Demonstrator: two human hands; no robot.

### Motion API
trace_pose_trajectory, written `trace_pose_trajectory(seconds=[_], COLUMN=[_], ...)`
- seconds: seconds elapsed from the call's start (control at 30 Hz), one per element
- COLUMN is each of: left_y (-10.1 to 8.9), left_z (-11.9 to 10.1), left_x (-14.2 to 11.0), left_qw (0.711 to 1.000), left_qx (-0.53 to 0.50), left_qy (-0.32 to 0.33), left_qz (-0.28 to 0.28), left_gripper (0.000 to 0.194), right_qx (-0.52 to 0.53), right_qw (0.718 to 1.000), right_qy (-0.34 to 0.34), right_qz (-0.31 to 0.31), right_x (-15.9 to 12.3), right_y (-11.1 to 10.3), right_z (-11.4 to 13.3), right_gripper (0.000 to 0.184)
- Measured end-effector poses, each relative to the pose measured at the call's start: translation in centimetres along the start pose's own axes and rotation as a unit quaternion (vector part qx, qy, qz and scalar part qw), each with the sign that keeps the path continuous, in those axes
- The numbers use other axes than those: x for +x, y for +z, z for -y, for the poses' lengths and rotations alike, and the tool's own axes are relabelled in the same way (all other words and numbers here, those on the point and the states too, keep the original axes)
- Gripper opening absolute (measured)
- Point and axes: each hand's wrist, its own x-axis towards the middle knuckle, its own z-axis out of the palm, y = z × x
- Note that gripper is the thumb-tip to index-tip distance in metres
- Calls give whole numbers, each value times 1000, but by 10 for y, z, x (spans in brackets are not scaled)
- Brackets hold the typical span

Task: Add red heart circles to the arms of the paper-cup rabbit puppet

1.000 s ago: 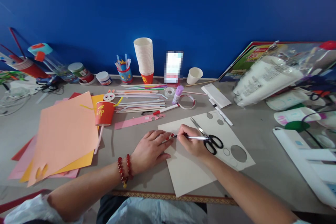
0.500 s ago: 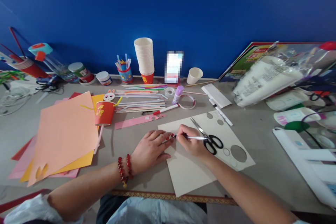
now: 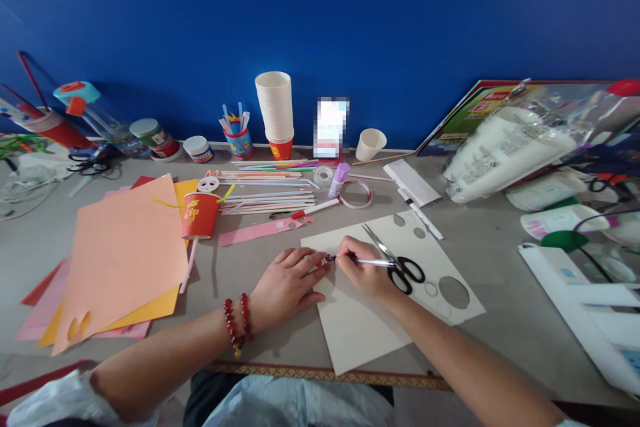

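My right hand [image 3: 364,265] is closed round a pen [image 3: 373,262], its tip pointing left at a small red-and-white paper piece [image 3: 323,261]. My left hand [image 3: 287,280] lies flat with fingers stretched, its fingertips pressing that piece down; part of it is hidden under them. Both hands rest over a white sheet of paper [image 3: 365,327] with several round holes cut in it. Black-handled scissors [image 3: 400,268] lie on the sheet just beyond my right hand, blades pointing away.
Coloured paper sheets [image 3: 125,253] and a red paper-cup figure [image 3: 199,215] lie to the left. Behind are straws [image 3: 270,200], a glue stick [image 3: 339,180], a red marker [image 3: 315,209] and stacked cups [image 3: 275,107]. Bagged cups [image 3: 505,153] lie at the right.
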Motion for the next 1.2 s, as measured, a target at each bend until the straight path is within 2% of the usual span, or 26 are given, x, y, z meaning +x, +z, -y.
trace_pose_trajectory(seconds=[1.2], left_y=[0], left_z=[1], left_x=[0], left_qw=[1000], left_qx=[7], left_qy=[0], left_qz=[-2], left_gripper=[53], right_qx=[15], right_qw=[1000], right_qy=[7], right_qz=[-14], right_x=[-1], right_y=[0], right_z=[-1], right_gripper=[23])
